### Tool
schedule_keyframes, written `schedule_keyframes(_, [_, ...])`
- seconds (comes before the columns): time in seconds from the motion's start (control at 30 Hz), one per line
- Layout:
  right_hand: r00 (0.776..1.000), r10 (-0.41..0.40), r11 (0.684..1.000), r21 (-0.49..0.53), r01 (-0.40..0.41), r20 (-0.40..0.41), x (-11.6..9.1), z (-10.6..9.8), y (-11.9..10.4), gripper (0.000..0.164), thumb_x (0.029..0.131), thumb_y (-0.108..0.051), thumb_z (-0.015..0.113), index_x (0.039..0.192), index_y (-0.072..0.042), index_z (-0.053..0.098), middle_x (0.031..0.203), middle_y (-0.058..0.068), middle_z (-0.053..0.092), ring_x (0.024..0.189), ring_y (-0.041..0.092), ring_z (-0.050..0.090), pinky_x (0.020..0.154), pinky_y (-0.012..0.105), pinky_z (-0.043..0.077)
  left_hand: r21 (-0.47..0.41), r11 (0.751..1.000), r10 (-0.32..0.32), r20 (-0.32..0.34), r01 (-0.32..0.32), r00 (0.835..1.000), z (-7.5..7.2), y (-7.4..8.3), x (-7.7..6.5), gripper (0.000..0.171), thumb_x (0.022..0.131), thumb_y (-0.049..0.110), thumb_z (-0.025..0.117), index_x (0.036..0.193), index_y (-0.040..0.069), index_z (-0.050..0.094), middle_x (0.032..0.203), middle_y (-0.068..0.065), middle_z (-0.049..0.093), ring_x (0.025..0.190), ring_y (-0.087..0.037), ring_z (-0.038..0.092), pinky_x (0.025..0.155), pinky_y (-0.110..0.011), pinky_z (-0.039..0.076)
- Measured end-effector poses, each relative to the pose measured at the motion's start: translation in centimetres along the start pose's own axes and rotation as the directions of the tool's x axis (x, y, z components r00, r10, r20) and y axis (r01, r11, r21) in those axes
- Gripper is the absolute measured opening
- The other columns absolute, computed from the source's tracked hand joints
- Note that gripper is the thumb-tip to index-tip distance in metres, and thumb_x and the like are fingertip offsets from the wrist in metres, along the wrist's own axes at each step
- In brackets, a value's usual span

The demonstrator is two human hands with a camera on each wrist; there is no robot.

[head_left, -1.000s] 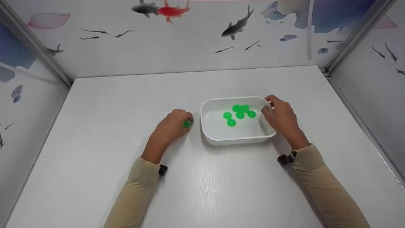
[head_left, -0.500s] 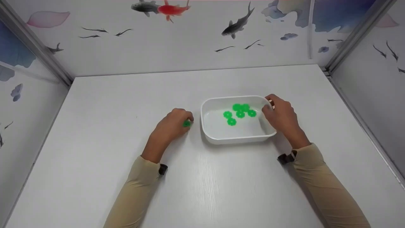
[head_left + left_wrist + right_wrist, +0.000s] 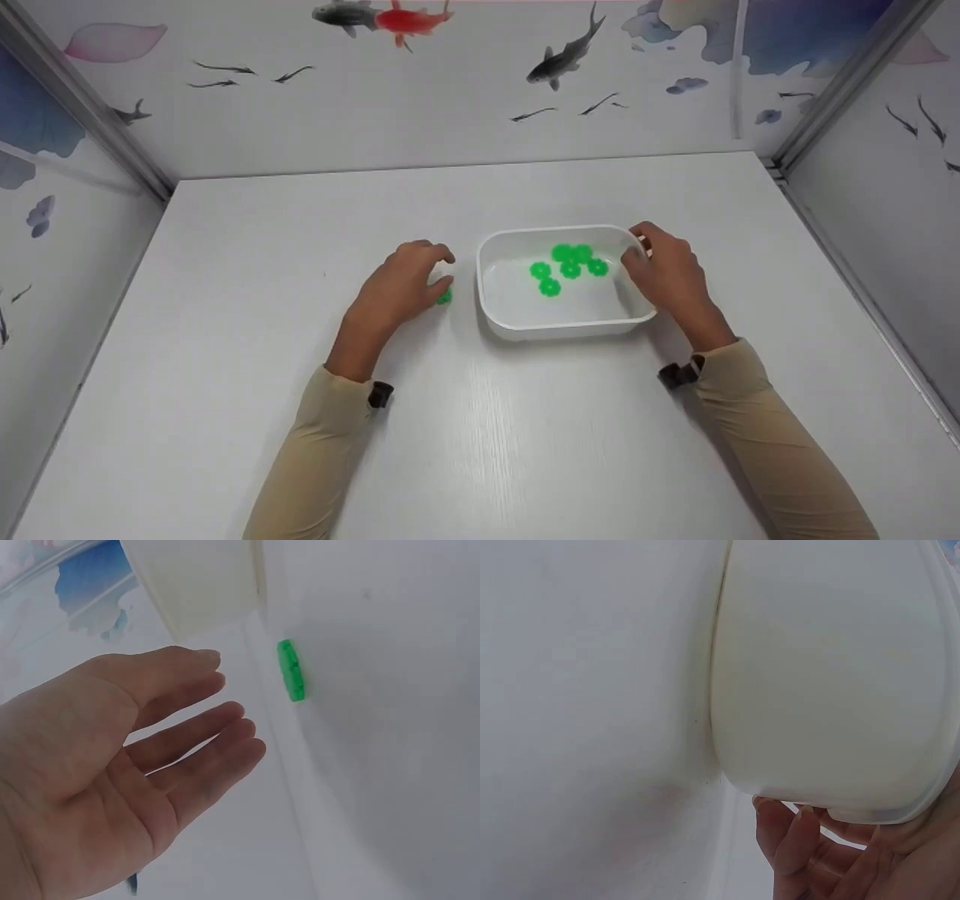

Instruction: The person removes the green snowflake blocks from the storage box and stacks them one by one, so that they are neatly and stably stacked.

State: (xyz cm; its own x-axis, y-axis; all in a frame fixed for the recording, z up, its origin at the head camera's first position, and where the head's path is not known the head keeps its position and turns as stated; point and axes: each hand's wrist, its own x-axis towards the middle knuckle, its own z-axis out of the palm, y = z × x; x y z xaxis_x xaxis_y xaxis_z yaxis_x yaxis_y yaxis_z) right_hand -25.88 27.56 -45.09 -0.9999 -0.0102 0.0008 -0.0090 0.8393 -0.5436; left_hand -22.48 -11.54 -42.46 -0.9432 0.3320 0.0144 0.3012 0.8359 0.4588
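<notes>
A small green flower-shaped piece (image 3: 445, 297) lies flat on the white table. My left hand (image 3: 397, 285) hovers right beside it, thumb and fingers parted, holding nothing. In the left wrist view a gap shows between the fingertips and the green piece (image 3: 291, 671). To the right stands a white rectangular plastic box (image 3: 566, 331) with several like green pieces (image 3: 570, 268) inside, bunched toward its back. My right hand (image 3: 670, 277) grips the box's right end, thumb over the rim. Its fingers press the outer wall (image 3: 832, 690) in the right wrist view.
The white table (image 3: 480, 442) is bounded by a back panel (image 3: 450, 127) painted with fish, and by side panels with metal corner posts (image 3: 847, 86). A dark wrist device (image 3: 381, 394) sits at the left cuff, another dark device (image 3: 679, 374) at the right.
My left hand has let go of the green flower-shaped piece, which now lies on the table; its fingers have spread and drawn slightly back. The right hand stays on the box.
</notes>
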Motion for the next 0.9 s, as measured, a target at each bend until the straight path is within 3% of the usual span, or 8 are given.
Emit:
schedule_keyframes(0.17, [1.000, 0.005, 1.000, 0.002, -0.005, 0.004, 0.0, 0.0, 0.0, 0.043, 0.109, -0.030, 0.049, 0.146, -0.011, 0.059, 0.131, 0.019, 0.069, 0.101, 0.034, 0.065, 0.081, 0.048, 0.054, -0.008, 1.000, 0.029, -0.126, -0.030, 0.992, -1.0, 0.7, -0.3, 0.034, 0.104, 0.019, 0.073, 0.137, 0.010, 0.071, 0.138, -0.014, 0.073, 0.130, -0.030, 0.069, 0.108, -0.045, 0.060])
schedule_keyframes(0.37, [1.000, -0.007, 1.000, -0.003, 0.007, -0.005, 0.0, 0.0, 0.0, 0.043, 0.108, -0.029, 0.049, 0.145, -0.011, 0.060, 0.130, 0.019, 0.069, 0.099, 0.033, 0.067, 0.079, 0.048, 0.055, 0.007, 0.996, 0.092, -0.204, -0.092, 0.975, -1.3, 2.1, -0.5, 0.031, 0.105, 0.019, 0.072, 0.135, 0.012, 0.072, 0.136, -0.011, 0.073, 0.130, -0.029, 0.068, 0.105, -0.043, 0.061])
schedule_keyframes(0.63, [1.000, 0.002, 1.000, -0.001, -0.002, -0.001, 0.0, 0.1, -0.1, 0.044, 0.108, -0.029, 0.048, 0.146, -0.010, 0.059, 0.131, 0.020, 0.069, 0.103, 0.035, 0.066, 0.082, 0.051, 0.055, 0.025, 0.989, 0.151, -0.229, -0.149, 0.962, -0.8, 3.3, -0.4, 0.028, 0.105, 0.018, 0.072, 0.133, 0.013, 0.073, 0.134, -0.009, 0.074, 0.129, -0.027, 0.069, 0.105, -0.042, 0.062])
schedule_keyframes(0.9, [1.000, 0.006, 1.000, 0.000, -0.006, -0.001, 0.0, 0.0, -0.1, 0.043, 0.108, -0.028, 0.049, 0.145, -0.010, 0.059, 0.132, 0.021, 0.068, 0.103, 0.036, 0.065, 0.083, 0.051, 0.055, 0.019, 0.988, 0.155, -0.188, -0.154, 0.970, -0.2, 4.6, 0.2, 0.030, 0.105, 0.021, 0.071, 0.134, 0.014, 0.073, 0.135, -0.008, 0.073, 0.129, -0.026, 0.069, 0.104, -0.042, 0.062])
